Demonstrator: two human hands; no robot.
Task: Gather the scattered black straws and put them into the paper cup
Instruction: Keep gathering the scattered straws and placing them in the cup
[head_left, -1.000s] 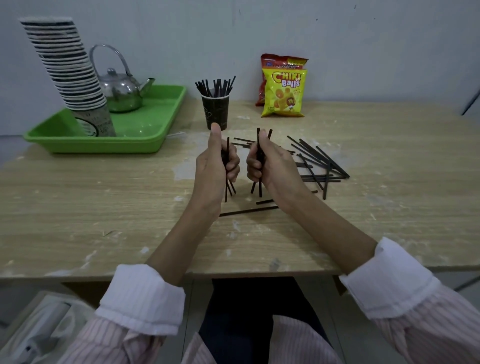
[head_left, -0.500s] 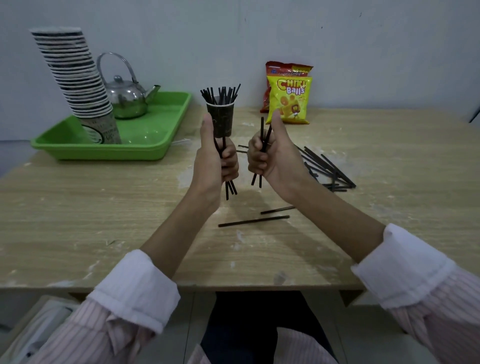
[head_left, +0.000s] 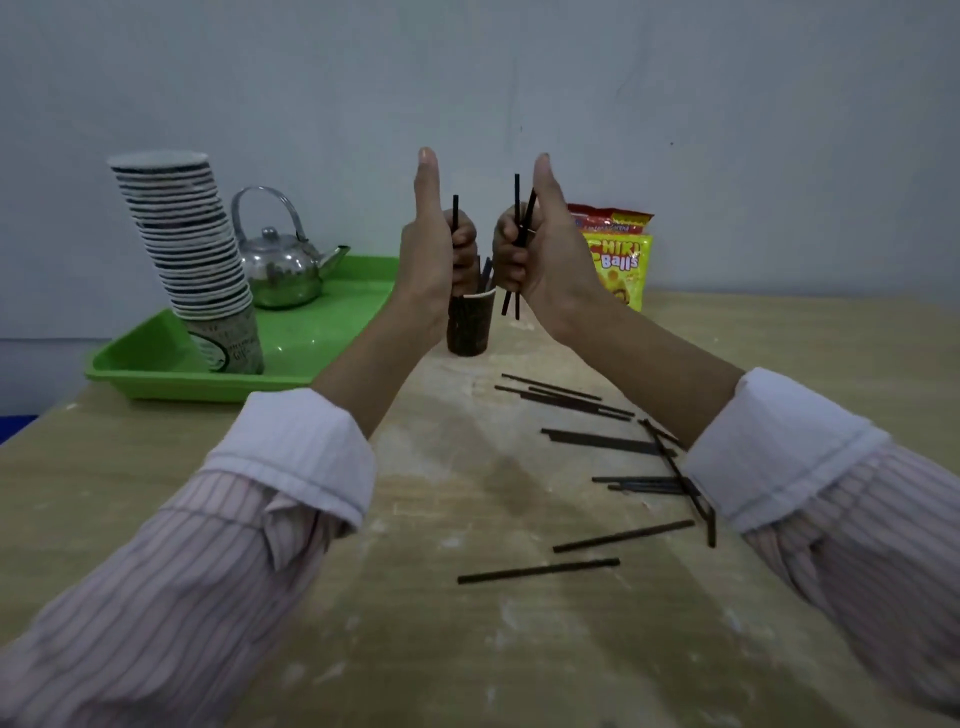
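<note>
Black straws clenched upright in both hands: left hand, right hand, thumbs up, above paper cup.

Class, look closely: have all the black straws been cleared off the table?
No. Many black straws lie scattered on the table, while each hand holds a few above the paper cup.

My feed is dim and flat, with a bluish cast on the wall. Soft light from above throws faint arm shadows down the table. The kettle carries small highlights. The sleeves near the bottom corners look stretched and smeared by the wide lens. Fine detail is soft throughout.
</note>
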